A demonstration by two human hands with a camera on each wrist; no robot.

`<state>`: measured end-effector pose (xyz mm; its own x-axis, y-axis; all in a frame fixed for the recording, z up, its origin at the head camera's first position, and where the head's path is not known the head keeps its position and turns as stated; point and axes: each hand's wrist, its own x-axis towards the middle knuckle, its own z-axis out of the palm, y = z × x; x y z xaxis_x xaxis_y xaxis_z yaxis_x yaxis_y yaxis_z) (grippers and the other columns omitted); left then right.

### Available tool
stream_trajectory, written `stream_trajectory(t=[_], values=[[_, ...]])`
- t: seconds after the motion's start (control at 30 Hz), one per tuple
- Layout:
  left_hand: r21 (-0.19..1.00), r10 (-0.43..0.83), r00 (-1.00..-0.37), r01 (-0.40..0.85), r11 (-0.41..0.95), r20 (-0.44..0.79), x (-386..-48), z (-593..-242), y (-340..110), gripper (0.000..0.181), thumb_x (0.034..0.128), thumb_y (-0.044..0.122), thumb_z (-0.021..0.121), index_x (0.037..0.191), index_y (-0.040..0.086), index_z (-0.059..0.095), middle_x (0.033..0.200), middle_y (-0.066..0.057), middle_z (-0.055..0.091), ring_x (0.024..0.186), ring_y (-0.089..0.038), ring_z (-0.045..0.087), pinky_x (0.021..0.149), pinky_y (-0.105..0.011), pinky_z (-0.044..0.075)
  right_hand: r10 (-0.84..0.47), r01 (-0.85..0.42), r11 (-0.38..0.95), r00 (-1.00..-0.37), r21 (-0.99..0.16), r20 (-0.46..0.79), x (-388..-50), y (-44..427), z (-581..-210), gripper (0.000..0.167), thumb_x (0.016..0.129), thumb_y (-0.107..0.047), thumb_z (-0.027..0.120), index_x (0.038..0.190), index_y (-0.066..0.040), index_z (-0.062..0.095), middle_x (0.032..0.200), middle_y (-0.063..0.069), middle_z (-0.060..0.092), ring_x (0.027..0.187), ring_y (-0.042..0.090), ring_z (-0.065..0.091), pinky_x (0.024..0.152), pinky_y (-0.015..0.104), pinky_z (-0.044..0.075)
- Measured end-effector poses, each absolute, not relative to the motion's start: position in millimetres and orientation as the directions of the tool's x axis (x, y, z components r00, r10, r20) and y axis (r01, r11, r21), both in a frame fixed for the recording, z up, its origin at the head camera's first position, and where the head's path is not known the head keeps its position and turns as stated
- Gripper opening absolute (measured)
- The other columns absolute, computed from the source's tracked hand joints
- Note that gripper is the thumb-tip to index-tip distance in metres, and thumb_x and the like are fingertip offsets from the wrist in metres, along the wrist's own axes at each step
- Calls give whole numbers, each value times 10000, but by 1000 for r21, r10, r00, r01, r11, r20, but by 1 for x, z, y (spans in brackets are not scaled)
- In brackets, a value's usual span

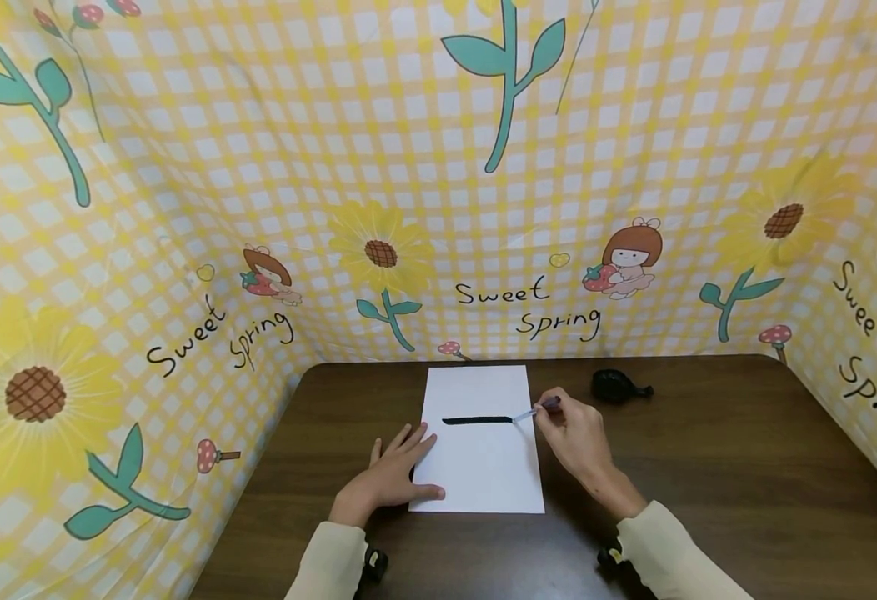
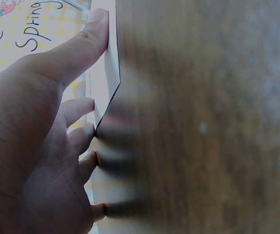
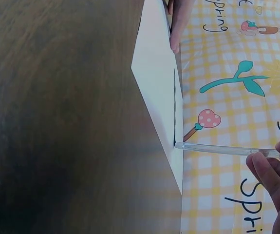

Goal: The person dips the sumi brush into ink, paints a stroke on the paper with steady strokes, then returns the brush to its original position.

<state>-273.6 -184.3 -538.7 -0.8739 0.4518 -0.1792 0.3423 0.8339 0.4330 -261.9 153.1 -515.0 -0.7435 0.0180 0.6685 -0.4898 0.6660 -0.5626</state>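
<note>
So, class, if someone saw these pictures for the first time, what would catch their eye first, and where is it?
Probably the yellow-checked cloth with big sunflowers and "Sweet Spring" lettering, which rises behind and beside the dark table. Next comes the bold black line on the white sheet, with the left hand spread at the sheet's left edge and the right hand holding a slim pen-like tool at the line's right end.

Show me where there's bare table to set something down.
The table looks bare right of the right hand and black object, left of the paper beyond the left hand, and just nearer than the paper. It's crowded at the paper: both hands, plus the pen.
</note>
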Motion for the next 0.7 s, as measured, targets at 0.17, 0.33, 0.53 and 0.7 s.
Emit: stream_trajectory(t=[0.17,0.33,0.53,0.7], values=[[438,452,-874,341,832,-176,-273,-540,-184,1004,883,639,786,1685,215,356,1801,-56,187,1672,-389,104,1238,-801,0,10,-498,666,-739,-556,674,-263,155,-515,122,914,-14,804,958,-54,697,896,123,813,740,232,800,634,365,649],[437,450,-875,339,833,-180,-274,-541,-185,1004,884,643,783,1687,222,351,1802,-52,183,1674,-384,100,1239,-800,-1,13,-491,666,-745,-562,667,-263,157,-513,121,913,-9,801,957,-49,695,890,121,810,746,232,800,643,371,651],[439,447,-876,334,834,-183,-274,-541,-184,1004,882,643,784,1687,225,352,1802,-50,182,1675,-381,97,1240,-798,-5,10,-490,669,-747,-560,665,-262,157,-512,119,915,-14,800,961,-54,697,890,116,811,739,224,795,643,373,650],[441,450,-874,335,832,-184,-273,-540,-184,1002,884,639,784,1687,223,352,1802,-56,182,1675,-382,96,1240,-797,-8,11,-486,673,-747,-557,665,-262,158,-513,113,915,-10,792,957,-55,697,882,113,810,729,220,793,635,366,647]])
